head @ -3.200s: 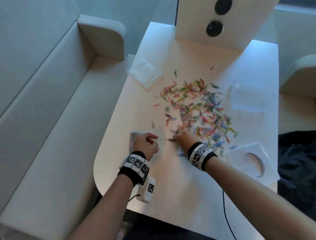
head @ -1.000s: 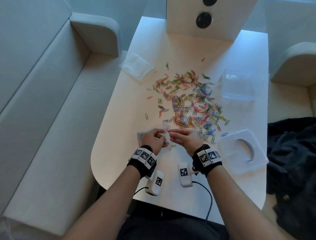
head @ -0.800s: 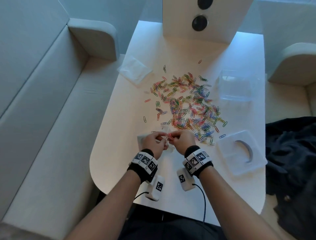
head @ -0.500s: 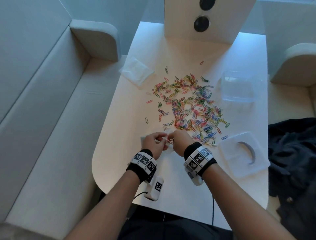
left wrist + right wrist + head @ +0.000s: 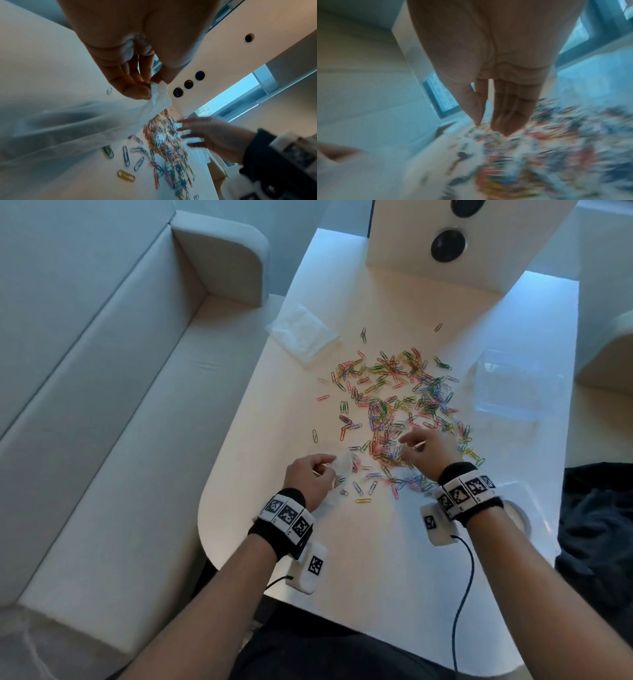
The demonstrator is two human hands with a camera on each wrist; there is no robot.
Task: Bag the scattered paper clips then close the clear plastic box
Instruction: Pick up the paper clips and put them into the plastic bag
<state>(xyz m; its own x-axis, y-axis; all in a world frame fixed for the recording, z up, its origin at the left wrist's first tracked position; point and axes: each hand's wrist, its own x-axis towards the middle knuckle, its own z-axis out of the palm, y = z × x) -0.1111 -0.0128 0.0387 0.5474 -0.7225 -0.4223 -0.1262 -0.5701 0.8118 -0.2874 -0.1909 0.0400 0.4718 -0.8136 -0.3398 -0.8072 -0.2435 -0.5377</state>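
Colourful paper clips (image 5: 394, 405) lie scattered over the middle of the white table (image 5: 376, 559). My left hand (image 5: 323, 469) pinches the top edge of a small clear plastic bag (image 5: 343, 464) at the pile's near left; in the left wrist view, the left hand (image 5: 149, 86) pinches the bag (image 5: 68, 121), which hangs down to the table. My right hand (image 5: 409, 445) hovers over the near clips with fingers stretched out and holds nothing. The right wrist view is blurred; the right hand (image 5: 485, 124) points at clips (image 5: 539, 148). The clear plastic box (image 5: 513, 385) stands open at the right.
The box's clear lid (image 5: 520, 508) lies at the near right, partly behind my right wrist. A second clear bag (image 5: 301, 335) lies at the far left of the table. A white panel with dark round holes (image 5: 448, 244) stands at the back. A sofa flanks the left side.
My right hand has left the bag's mouth and moved forward and right over the clip pile, its fingers spread. The left hand still pinches the bag in the same spot.
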